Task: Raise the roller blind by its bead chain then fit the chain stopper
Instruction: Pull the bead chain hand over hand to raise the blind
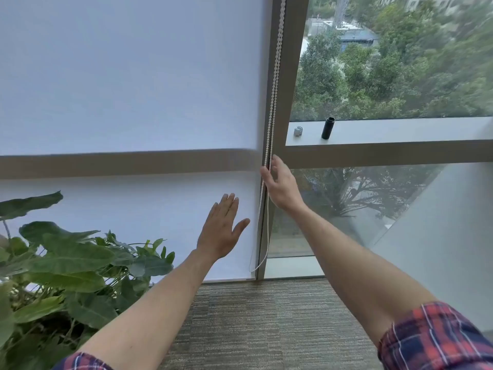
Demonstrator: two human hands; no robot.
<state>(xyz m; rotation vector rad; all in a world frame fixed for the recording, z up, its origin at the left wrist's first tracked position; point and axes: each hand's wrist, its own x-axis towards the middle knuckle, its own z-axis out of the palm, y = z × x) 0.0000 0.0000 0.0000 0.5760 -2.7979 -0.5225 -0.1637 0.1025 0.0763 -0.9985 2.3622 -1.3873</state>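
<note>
The white bead chain hung vertically down the window frame, looping near the floor. My right hand touched it, fingers loose, gripping nothing; my left hand was flat, just left. The roller blind was fully lowered.

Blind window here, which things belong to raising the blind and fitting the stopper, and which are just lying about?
For the job: roller blind, bead chain, small grey stopper on the sill, right hand at the chain, left hand open.

Lying about: black tube on the sill, potted plant.
</note>
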